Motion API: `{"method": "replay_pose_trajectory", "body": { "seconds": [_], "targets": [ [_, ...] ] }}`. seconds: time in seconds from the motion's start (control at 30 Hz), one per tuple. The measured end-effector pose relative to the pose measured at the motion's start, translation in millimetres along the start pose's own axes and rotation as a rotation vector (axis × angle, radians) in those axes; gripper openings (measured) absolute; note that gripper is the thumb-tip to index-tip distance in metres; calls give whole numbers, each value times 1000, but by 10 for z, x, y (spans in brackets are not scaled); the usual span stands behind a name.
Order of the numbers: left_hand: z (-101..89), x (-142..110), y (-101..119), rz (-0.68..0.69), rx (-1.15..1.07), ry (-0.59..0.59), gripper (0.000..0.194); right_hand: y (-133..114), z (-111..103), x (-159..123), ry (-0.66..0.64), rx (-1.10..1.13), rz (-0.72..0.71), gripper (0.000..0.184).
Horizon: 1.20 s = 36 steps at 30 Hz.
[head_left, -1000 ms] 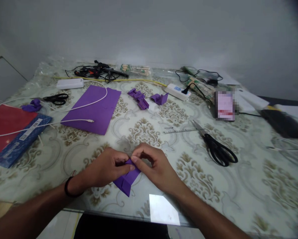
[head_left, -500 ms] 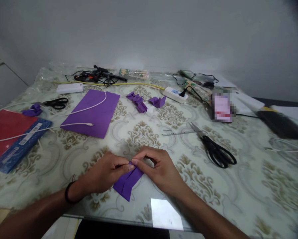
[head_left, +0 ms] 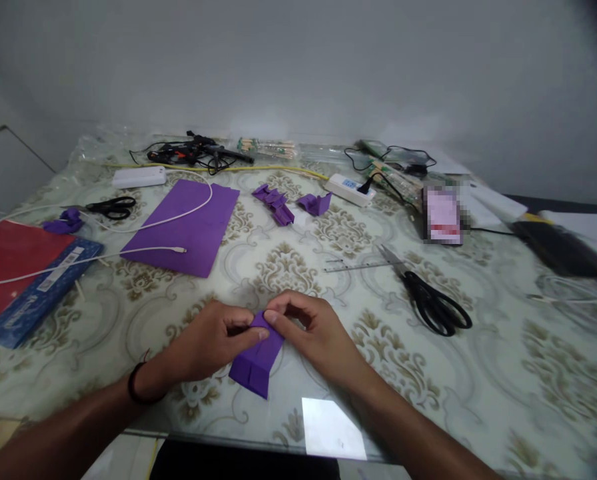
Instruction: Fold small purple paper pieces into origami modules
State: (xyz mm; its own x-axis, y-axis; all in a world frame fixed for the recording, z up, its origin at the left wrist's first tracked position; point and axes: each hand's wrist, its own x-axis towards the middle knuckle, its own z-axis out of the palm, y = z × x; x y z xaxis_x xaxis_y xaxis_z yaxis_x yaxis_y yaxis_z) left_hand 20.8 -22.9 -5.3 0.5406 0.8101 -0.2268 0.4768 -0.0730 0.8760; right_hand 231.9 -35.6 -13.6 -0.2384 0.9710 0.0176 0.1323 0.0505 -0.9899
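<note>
A folded piece of purple paper [head_left: 256,363] is between my two hands, just above the front of the patterned table. My left hand [head_left: 223,337] pinches its upper left edge, thumb lying on top. On the upper right edge, my right hand [head_left: 308,327] grips the same paper with thumb and bent fingers. Creases run along the paper, and its lower end hangs free toward me. Further back lie several pleated purple paper pieces [head_left: 277,203] and another folded purple piece [head_left: 314,204]. Flat purple sheets [head_left: 183,230] rest at the left.
Black-handled scissors [head_left: 436,303] lie at the right over a clear ruler [head_left: 353,267]. A second pair of scissors [head_left: 112,207], a white cable [head_left: 148,250] and a red-and-blue paper pack [head_left: 23,277] are at left. Behind are a power strip [head_left: 351,189] and a phone [head_left: 442,215].
The folded purple paper has turned slightly, its lower end swinging a little to the right. Both hands keep their pinch on it, with the fingers shifted slightly.
</note>
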Motion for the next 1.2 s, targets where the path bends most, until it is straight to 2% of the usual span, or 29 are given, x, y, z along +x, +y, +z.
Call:
{"method": "replay_pose_trajectory", "body": {
  "seconds": [0.1, 0.3, 0.43, 0.57, 0.77, 0.93, 1.2],
  "targets": [
    [-10, -7, -7, -34, -44, 68, 48, 0, -27, -3, 25, 29, 23, 17],
    [-11, 2, 35, -52, -74, -74, 42, 4, -22, -19, 26, -33, -2, 18],
    [-9, 12, 28, -65, -46, -35, 49, 26, -7, -14, 57, 7, 43, 19],
    [-17, 19, 8, -35, -29, -55, 46, 23, -28, -12, 45, 6, 40, 21],
    [-46, 7, 54, 28, 22, 48, 42, 16, -36, 5, -8, -2, 36, 21],
    [-71, 14, -7, 55, 14, 69, 43, 24, -4, 27, -29, 15, 36, 18],
    [-54, 78, -72, 64, -59, 110, 38, 99, 0, 62, 3, 8, -18, 25]
  ]
}}
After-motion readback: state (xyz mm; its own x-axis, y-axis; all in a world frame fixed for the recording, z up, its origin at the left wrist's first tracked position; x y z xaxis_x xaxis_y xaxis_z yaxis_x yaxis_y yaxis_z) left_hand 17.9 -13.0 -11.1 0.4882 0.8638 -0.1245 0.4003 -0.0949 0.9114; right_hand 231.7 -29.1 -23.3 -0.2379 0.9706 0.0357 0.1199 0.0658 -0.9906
